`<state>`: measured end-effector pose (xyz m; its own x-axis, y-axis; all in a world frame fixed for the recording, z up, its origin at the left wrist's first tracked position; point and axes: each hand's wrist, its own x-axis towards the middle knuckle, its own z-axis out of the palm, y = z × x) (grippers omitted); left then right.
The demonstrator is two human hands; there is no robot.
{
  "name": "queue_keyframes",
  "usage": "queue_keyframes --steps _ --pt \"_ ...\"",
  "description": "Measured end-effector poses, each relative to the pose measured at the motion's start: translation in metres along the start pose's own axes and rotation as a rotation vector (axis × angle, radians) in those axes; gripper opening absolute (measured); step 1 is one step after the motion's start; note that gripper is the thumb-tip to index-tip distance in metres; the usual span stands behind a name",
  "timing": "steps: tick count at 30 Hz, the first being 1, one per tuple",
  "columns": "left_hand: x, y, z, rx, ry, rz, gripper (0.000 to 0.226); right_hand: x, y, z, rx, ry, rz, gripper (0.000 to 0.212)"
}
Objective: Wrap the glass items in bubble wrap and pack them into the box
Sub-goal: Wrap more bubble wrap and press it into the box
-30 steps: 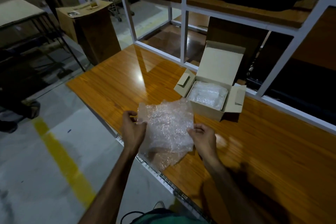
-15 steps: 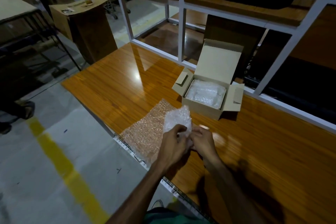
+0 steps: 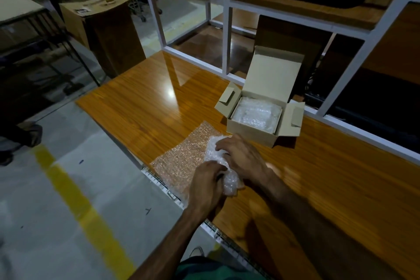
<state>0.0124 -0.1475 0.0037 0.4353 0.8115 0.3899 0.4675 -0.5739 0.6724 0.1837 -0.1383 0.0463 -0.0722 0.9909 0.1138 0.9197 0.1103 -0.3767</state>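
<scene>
Box (image 3: 250,130) open w/ bubble-wrapped bundle (image 3: 255,115) inside.

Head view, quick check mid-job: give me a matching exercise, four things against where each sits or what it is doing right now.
Things:
1. left hand
2. right hand
3. cardboard box
4. flat bubble wrap sheet

States:
A. open, wrapped bundle inside
B. spread on the table, over its near edge
C. grips the near end of the roll
D. holds the roll's far end

Pairs: 1-C, 2-D, 3-A, 4-B
</scene>
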Motion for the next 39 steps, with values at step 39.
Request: queue_keyframes --steps 39 --pt "0.055 0.008 -0.022 -0.742 -0.086 -0.662 0.055 -0.054 0.028 0.003 0.823 0.564 0.783 0.053"
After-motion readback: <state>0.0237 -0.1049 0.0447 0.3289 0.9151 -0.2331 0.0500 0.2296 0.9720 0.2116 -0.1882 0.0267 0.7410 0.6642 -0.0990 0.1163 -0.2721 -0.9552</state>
